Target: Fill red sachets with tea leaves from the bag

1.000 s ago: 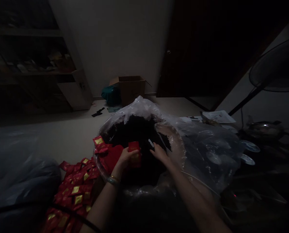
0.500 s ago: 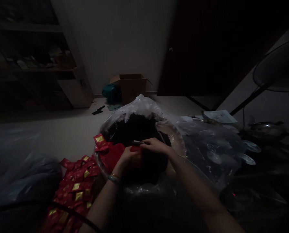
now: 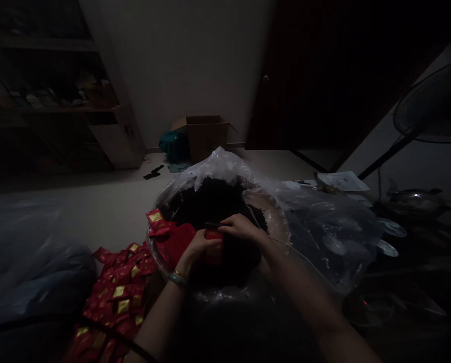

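Note:
My left hand (image 3: 200, 244) pinches a small red packet (image 3: 213, 247) with gold markings over a pile of dark, loose leaf-like bits (image 3: 218, 194). Close above the packet's top edge, my right hand (image 3: 241, 226) is closed round a slim dark tool (image 3: 212, 224); its exact kind is too dark to make out. A thin pale cord (image 3: 286, 243) runs from behind the right wrist toward the right. More flat red packets (image 3: 176, 241) lie on the pile's left side, one with a gold label (image 3: 155, 217).
Clear plastic sheeting (image 3: 225, 161) lines the round container and spreads right (image 3: 324, 232). Many red packets (image 3: 123, 290) heap at lower left, beside a plastic-covered bundle (image 3: 59, 277). A cardboard box (image 3: 207, 136) stands by the wall. A teapot (image 3: 418, 201) and fan (image 3: 433, 106) are at right.
The tool in my right hand has tilted and looks darker, now lying along the packet's top edge. The packet stays in my left hand, turned slightly more into view.

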Demonstrator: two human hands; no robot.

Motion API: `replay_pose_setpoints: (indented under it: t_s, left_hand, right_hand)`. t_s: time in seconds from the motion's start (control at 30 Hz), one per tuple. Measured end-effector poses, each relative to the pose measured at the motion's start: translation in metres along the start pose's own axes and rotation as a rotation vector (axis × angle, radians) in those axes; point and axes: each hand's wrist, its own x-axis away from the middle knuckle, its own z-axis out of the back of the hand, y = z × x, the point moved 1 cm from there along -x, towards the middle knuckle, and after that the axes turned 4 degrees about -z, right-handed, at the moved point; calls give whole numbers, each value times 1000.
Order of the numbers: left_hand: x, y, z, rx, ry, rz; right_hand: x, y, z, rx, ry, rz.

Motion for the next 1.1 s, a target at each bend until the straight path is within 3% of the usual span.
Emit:
replay_pose_setpoints:
  t_s: [0.2, 0.97, 1.1]
  left_hand:
    - [-1, -4, 2, -72, -65, -35]
    - [1, -3, 1, -46, -33, 5]
    - [-1, -2, 1, -47, 20, -30]
  right_hand:
    - [3, 5, 8, -35, -21, -51]
    - [2, 7, 1, 25, -9, 2]
    - [3, 5, -1, 24, -13, 13]
